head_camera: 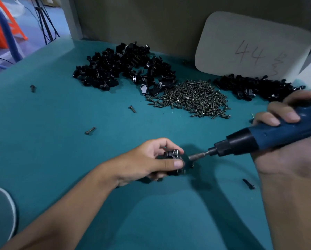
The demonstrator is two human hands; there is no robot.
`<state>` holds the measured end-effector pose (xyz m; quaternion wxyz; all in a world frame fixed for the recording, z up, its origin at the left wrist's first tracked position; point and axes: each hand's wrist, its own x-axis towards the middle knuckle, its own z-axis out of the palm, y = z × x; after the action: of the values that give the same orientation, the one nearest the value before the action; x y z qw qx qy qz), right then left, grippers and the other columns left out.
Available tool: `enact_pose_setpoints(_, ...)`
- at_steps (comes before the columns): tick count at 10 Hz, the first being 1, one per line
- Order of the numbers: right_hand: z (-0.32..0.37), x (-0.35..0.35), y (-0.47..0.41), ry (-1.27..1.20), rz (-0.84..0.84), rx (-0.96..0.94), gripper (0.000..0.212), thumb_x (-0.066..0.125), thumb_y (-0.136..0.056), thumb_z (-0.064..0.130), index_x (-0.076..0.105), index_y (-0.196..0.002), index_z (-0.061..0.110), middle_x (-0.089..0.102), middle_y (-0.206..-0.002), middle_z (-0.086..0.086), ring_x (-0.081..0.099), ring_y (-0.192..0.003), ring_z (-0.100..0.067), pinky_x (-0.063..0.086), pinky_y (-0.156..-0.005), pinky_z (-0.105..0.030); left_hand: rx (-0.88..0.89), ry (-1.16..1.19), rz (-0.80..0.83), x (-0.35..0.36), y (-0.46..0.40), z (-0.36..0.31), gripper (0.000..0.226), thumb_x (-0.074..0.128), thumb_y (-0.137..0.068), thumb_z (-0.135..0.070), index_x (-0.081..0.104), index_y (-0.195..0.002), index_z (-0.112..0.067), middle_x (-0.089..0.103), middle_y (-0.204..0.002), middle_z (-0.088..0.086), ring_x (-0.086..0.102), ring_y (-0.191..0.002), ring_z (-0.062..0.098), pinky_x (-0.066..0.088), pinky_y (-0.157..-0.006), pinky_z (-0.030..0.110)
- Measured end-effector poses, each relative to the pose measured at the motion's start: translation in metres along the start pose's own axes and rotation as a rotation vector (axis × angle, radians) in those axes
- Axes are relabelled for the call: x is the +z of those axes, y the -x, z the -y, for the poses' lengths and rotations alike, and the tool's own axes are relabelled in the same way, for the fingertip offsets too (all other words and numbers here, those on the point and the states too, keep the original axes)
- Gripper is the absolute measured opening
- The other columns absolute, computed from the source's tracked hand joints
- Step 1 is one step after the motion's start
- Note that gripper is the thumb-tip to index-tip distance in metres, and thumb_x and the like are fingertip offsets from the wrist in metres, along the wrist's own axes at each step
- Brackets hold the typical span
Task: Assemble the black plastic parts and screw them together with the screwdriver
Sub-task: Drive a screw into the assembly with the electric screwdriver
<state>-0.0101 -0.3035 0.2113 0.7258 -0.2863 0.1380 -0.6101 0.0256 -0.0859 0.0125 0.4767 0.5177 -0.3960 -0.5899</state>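
Note:
My left hand (147, 159) pinches a small assembly of black plastic parts (172, 156) between thumb and fingers, just above the teal table. My right hand (284, 141) grips a blue electric screwdriver (270, 136) that points left. Its metal bit (196, 156) ends a short gap to the right of the held parts. At the back lie a big heap of black plastic parts (122, 67), a pile of screws (192, 98) and a second heap of black parts (255, 86).
Loose screws lie on the teal table (61, 114): one at the far left (32, 87), one at the middle left (90, 131), one nearer the pile (132, 108) and one by my right wrist (248, 184). A grey board marked 44 (250, 46) leans on the back wall.

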Motion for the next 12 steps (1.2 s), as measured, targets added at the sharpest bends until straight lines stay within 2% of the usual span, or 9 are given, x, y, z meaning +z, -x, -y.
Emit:
enact_pose_setpoints(1,0.105,-0.215,0.096,-0.329,0.068,0.048,0.024,0.037,-0.098,0.027,0.06,-0.092,0.029,0.062,-0.087,0.01,0.048,-0.059,-0.004,0.041,-0.056,-0.02,0.003,0.178,-0.022,0.001,-0.002,0.0,0.036,0.073,-0.088,-0.027,0.066,-0.122,-0.021,0.065,-0.095,0.002,0.051,-0.061,0.009,0.036,-0.046,0.016)
enact_pose_setpoints(2,0.123,-0.25,0.091,-0.329,0.037,0.05,0.024,0.038,-0.098,0.027,0.06,-0.09,0.028,0.061,-0.085,0.01,0.048,-0.057,-0.004,0.04,-0.054,-0.02,0.018,0.212,-0.041,0.003,-0.005,0.001,0.036,0.065,-0.088,-0.029,0.067,-0.123,-0.021,0.065,-0.088,-0.006,0.05,-0.06,0.007,0.035,-0.047,0.016)
enact_pose_setpoints(3,0.044,-0.181,0.127,-0.056,0.029,0.006,0.022,0.04,-0.096,0.027,0.06,-0.087,0.027,0.061,-0.081,0.01,0.047,-0.055,-0.004,0.04,-0.051,-0.019,0.034,0.272,-0.066,0.004,-0.007,0.002,0.03,0.065,-0.088,-0.03,0.072,-0.115,-0.022,0.061,-0.083,-0.006,0.04,-0.055,0.006,0.035,-0.047,0.014)
enact_pose_setpoints(4,0.043,-0.165,0.115,-0.103,0.082,0.064,0.023,0.039,-0.097,0.027,0.059,-0.087,0.028,0.06,-0.081,0.01,0.046,-0.056,-0.004,0.039,-0.052,-0.02,0.054,0.346,-0.053,0.005,-0.008,0.003,0.026,0.072,-0.085,-0.029,0.073,-0.111,-0.023,0.058,-0.078,-0.007,0.032,-0.054,0.005,0.032,-0.046,0.014)
enact_pose_setpoints(5,0.045,-0.161,0.118,-0.103,0.047,0.071,0.021,0.04,-0.096,0.025,0.059,-0.088,0.027,0.059,-0.081,0.01,0.046,-0.055,-0.005,0.039,-0.051,-0.02,0.071,0.376,-0.059,0.004,-0.008,0.002,0.033,0.079,-0.076,-0.033,0.075,-0.108,-0.025,0.049,-0.075,-0.006,0.025,-0.053,0.006,0.032,-0.045,0.015)
enact_pose_setpoints(8,0.042,-0.158,0.116,-0.099,-0.018,0.038,0.017,0.044,-0.095,0.025,0.059,-0.086,0.026,0.06,-0.082,0.01,0.046,-0.056,-0.006,0.039,-0.052,-0.022,0.099,0.407,-0.062,0.005,-0.006,0.0,0.033,0.074,-0.077,-0.036,0.078,-0.107,-0.022,0.055,-0.074,-0.01,0.026,-0.051,0.004,0.029,-0.046,0.015)
enact_pose_setpoints(10,0.036,-0.16,0.119,-0.094,-0.019,0.036,0.015,0.047,-0.095,0.024,0.061,-0.089,0.025,0.061,-0.084,0.01,0.047,-0.057,-0.007,0.04,-0.052,-0.022,0.078,0.406,-0.082,0.007,-0.006,0.0,0.034,0.075,-0.077,-0.037,0.078,-0.106,-0.022,0.05,-0.077,-0.007,0.025,-0.052,0.004,0.029,-0.047,0.016)
enact_pose_setpoints(12,0.036,-0.162,0.118,-0.137,-0.036,0.009,0.011,0.048,-0.093,0.024,0.058,-0.088,0.024,0.061,-0.082,0.01,0.048,-0.057,-0.007,0.04,-0.053,-0.022,0.085,0.59,-0.054,0.008,-0.005,0.002,0.031,0.072,-0.081,-0.031,0.078,-0.108,-0.015,0.054,-0.073,-0.009,0.029,-0.051,0.003,0.033,-0.046,0.016)
